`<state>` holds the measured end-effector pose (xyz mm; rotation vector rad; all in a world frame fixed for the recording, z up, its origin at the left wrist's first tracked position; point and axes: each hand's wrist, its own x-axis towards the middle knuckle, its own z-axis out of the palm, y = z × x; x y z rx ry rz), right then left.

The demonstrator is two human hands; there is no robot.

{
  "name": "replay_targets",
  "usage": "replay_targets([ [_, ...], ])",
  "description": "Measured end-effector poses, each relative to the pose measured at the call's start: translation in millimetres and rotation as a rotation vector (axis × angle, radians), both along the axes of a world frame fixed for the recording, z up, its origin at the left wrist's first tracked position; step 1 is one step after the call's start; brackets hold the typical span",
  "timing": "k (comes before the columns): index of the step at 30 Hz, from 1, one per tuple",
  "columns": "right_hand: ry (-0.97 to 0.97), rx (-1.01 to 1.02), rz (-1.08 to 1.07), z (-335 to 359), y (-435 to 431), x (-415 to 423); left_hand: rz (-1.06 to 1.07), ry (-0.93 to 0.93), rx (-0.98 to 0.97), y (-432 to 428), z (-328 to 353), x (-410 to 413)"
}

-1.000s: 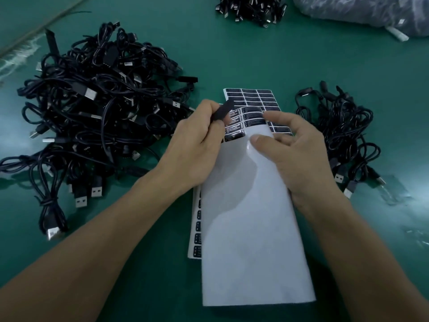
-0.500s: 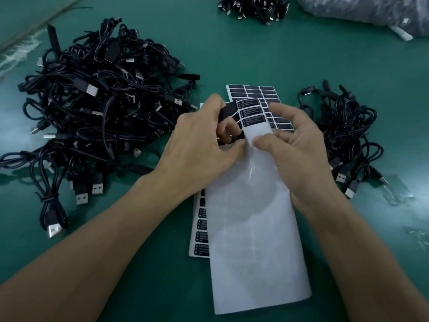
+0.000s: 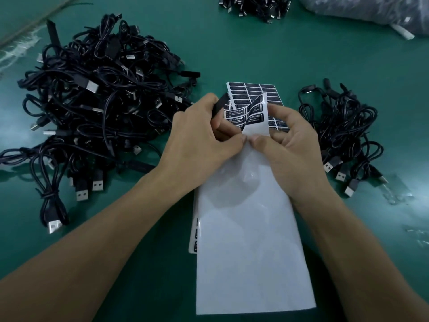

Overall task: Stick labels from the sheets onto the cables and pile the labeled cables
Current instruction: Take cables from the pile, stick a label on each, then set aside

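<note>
A white label sheet (image 3: 250, 252) lies lengthwise in front of me, mostly bare backing, with black labels (image 3: 235, 115) left at its far end. My right hand (image 3: 290, 149) pinches that far end and bends it up. My left hand (image 3: 199, 140) holds a black cable part (image 3: 220, 104) against its fingers while thumb and forefinger pinch at a label's edge beside the right thumb. A second label sheet (image 3: 253, 91) with black labels lies underneath, showing beyond the hands. A big tangle of black USB cables (image 3: 92, 108) lies left; a smaller cable pile (image 3: 341, 131) lies right.
The table has a green mat (image 3: 232, 52). More black cables (image 3: 255, 5) sit at the far edge, and a grey plastic bag (image 3: 371, 12) fills the far right corner. Bits of clear film (image 3: 397, 191) lie on the mat at right.
My hands have come together at the sheet's far end. The end of the sheet is now curled further up, and my left thumb and forefinger have closed on a label's edge.
</note>
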<state>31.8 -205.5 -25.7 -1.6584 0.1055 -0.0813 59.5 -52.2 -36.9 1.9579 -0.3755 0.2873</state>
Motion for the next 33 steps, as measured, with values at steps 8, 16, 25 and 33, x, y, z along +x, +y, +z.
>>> replay_targets([
  [8, 0.002, -0.012, -0.014, 3, 1, -1, 0.021, 0.019, -0.013, 1, -1, 2],
  [16, 0.007, 0.000, -0.032, 4, 2, -2, 0.112, 0.024, 0.021, 0, 1, 2],
  [25, 0.026, -0.480, -0.198, -3, -6, -4, 0.211, 0.081, -0.109, 5, 10, 3],
  [33, -0.386, -0.876, -0.238, -1, 11, -12, 0.173, 0.109, -0.081, -3, 12, -5],
])
